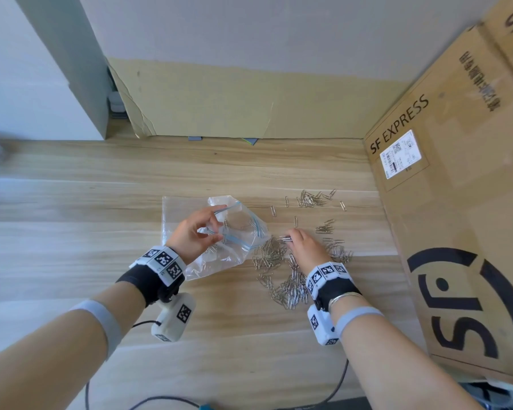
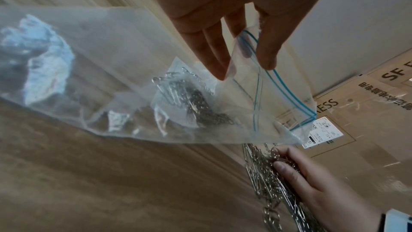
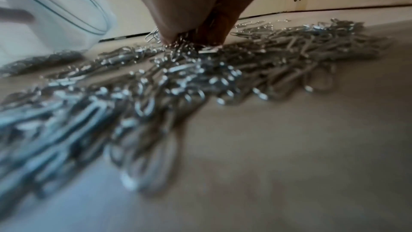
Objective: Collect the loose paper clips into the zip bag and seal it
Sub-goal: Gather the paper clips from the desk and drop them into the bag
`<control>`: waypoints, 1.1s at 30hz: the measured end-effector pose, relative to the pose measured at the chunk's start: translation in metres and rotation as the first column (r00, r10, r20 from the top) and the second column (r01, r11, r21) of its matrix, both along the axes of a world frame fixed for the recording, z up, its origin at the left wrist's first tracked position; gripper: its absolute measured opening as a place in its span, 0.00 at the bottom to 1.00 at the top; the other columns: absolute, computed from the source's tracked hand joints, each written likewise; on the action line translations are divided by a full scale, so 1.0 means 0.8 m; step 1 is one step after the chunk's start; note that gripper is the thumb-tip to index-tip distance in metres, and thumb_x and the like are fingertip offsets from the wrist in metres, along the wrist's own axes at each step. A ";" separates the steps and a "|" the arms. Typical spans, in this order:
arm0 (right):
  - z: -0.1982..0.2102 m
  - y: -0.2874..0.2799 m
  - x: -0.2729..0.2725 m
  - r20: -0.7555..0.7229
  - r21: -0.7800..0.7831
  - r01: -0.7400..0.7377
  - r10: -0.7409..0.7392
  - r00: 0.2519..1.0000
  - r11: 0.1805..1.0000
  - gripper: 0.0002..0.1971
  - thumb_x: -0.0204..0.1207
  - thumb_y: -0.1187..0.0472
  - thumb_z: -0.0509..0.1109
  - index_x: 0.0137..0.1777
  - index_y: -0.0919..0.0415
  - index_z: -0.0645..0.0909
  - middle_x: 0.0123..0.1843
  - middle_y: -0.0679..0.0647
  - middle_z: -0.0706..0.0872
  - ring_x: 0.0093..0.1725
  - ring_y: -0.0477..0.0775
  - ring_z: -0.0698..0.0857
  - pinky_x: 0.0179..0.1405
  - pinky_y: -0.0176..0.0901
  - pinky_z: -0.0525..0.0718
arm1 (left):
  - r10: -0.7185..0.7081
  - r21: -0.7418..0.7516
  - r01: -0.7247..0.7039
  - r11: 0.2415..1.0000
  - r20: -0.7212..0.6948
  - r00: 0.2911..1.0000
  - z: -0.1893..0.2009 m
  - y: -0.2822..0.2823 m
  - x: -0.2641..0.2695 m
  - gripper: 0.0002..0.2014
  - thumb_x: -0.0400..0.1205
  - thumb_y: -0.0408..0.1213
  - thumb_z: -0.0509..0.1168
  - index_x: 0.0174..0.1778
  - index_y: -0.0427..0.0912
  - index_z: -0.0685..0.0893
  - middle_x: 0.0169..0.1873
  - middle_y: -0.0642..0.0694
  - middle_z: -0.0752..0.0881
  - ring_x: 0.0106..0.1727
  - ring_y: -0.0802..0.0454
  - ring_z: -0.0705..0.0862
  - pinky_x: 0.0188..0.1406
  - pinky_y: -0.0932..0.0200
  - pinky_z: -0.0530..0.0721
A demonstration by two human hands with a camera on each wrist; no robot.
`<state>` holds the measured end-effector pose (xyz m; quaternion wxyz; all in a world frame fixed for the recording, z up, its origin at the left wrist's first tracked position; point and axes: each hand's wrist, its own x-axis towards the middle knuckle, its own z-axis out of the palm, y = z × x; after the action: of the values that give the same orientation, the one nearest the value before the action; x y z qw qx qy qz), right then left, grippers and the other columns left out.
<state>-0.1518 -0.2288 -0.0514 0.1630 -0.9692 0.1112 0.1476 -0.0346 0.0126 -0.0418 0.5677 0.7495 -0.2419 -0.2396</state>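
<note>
A clear zip bag (image 1: 234,232) with a blue seal strip lies on the wooden table, its mouth lifted toward the right. My left hand (image 1: 200,229) pinches the bag's rim (image 2: 252,54) between thumb and fingers and holds the mouth open. Some silver clips (image 2: 196,101) lie inside the bag. Loose silver paper clips (image 1: 282,276) are strewn on the table right of the bag. My right hand (image 1: 301,242) is down in that pile, fingers bunched round a small clump of clips (image 3: 185,41).
A big SF EXPRESS cardboard box (image 1: 456,202) stands along the right side. A flat cardboard sheet (image 1: 234,99) leans on the back wall. More clips (image 1: 311,198) lie farther back. Cables (image 1: 160,400) run along the table's near edge.
</note>
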 end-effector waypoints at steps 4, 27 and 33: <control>0.005 0.001 0.004 0.018 0.014 0.044 -0.044 0.999 0.999 0.11 0.82 0.62 0.57 0.60 0.64 0.73 0.52 0.60 0.84 0.40 0.52 0.80 0.41 0.46 0.84 | -0.047 0.009 0.047 0.999 0.017 0.999 0.003 -0.002 -0.002 0.18 0.72 0.25 0.69 0.26 0.53 0.75 0.66 0.62 0.74 0.58 0.64 0.82 0.47 0.66 0.85; 0.093 0.081 0.100 0.034 0.346 -0.132 0.128 0.991 0.929 0.12 0.80 0.54 0.59 0.57 0.52 0.82 0.55 0.54 0.88 0.48 0.55 0.85 0.50 0.47 0.81 | -0.001 -0.043 0.001 0.999 0.010 1.000 0.020 -0.001 -0.007 0.22 0.72 0.24 0.69 0.26 0.59 0.75 0.67 0.56 0.75 0.68 0.52 0.77 0.52 0.63 0.85; 0.073 -0.016 0.069 0.122 0.385 0.223 -0.289 0.950 0.896 0.11 0.80 0.56 0.59 0.51 0.55 0.83 0.49 0.52 0.88 0.39 0.50 0.84 0.40 0.39 0.83 | 0.016 -0.052 -0.017 0.998 -0.030 0.999 0.016 -0.003 -0.008 0.15 0.73 0.23 0.68 0.27 0.47 0.75 0.65 0.64 0.76 0.62 0.57 0.81 0.47 0.67 0.84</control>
<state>-0.0964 -0.2419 0.0069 0.3681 -0.9075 0.1940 0.0569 -0.0407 0.0103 -0.0288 0.5927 0.7327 -0.2334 -0.2396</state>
